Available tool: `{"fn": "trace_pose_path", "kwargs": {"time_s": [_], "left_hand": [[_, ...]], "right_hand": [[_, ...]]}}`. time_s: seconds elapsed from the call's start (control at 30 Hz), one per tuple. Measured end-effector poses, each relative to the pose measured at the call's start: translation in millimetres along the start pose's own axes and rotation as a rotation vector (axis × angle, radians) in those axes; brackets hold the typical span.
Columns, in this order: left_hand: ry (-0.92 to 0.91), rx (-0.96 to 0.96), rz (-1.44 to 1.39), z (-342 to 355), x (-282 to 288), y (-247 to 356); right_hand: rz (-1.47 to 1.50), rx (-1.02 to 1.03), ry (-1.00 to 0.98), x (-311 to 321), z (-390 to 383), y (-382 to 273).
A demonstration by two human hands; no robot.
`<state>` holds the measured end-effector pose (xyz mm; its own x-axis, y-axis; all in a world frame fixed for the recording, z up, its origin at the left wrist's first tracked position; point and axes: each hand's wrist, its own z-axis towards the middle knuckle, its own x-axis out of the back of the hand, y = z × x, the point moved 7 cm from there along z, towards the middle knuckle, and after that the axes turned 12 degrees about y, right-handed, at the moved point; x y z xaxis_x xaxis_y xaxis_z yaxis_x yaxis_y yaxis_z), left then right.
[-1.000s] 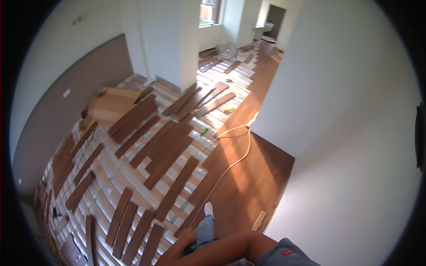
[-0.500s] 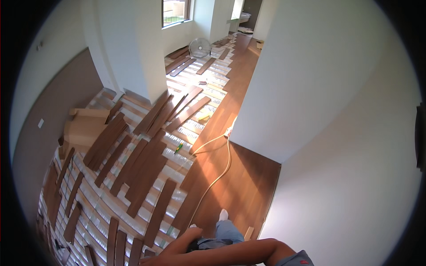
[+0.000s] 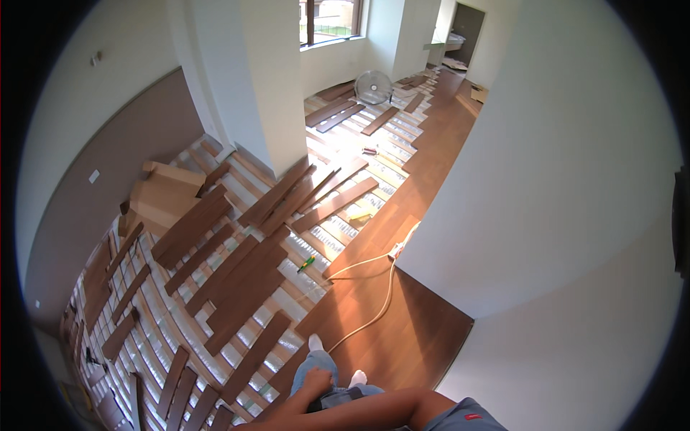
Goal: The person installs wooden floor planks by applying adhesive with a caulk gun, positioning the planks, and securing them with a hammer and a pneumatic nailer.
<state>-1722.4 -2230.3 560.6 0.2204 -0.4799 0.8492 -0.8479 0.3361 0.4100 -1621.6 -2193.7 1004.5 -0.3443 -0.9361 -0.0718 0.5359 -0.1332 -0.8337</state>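
Observation:
My left hand point(image 3: 316, 379) rests by the knee of my blue-trousered left leg point(image 3: 302, 371), fingers seeming curled with nothing visible in them. My right forearm point(image 3: 352, 413) crosses the body toward the left, and its hand is cut off at the bottom edge. Nearest on the left lies a loose dark brown floor plank point(image 3: 259, 355), set over pale battens with silvery sheeting between. Beyond it several planks point(image 3: 248, 291) lie close together. A small green and yellow tool point(image 3: 307, 263) is on the battens past them.
Laid wooden flooring point(image 3: 424, 337) runs along the white wall point(image 3: 575, 215). A pale cord point(image 3: 384, 305) curves across it from a socket block point(image 3: 395, 251). An open cardboard box point(image 3: 162, 197) stands at left. Farther off are a round fan point(image 3: 374, 87) and a window point(image 3: 334, 20).
The view has swung left and down, so the room sits farther right and lower. My left leg and foot have come forward into view. The right hand has left the view.

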Motion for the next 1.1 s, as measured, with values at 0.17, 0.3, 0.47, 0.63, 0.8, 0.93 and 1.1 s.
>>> {"fn": "trace_pose_path", "kwargs": {"time_s": [0.17, 0.3, 0.47, 0.63, 0.8, 0.93, 1.1], "left_hand": [[-0.224, -0.07, 0.017, 93, -15, -36], [-0.192, -0.05, 0.004, 188, 8, -51], [-0.051, 0.187, -0.321, 298, 64, -92], [-0.235, 0.217, -0.267, 338, 101, -152], [-0.082, 0.422, -0.418, 346, 119, -236], [-0.263, 0.666, -0.43, 290, 80, -257], [-0.598, 0.969, -0.454, 268, -17, -227]], "right_hand": [[0.117, 0.192, 0.002, 76, 27, 8], [0.134, -0.129, 0.043, 188, 13, 47], [0.249, -0.289, 0.147, 340, 20, 45], [0.114, -0.426, 0.223, 466, -27, 68], [-0.205, -0.984, 1.102, 618, -261, 221], [-0.343, -1.409, 1.518, 668, -541, 360], [-0.669, -1.911, 1.01, 760, -731, 470]]}}
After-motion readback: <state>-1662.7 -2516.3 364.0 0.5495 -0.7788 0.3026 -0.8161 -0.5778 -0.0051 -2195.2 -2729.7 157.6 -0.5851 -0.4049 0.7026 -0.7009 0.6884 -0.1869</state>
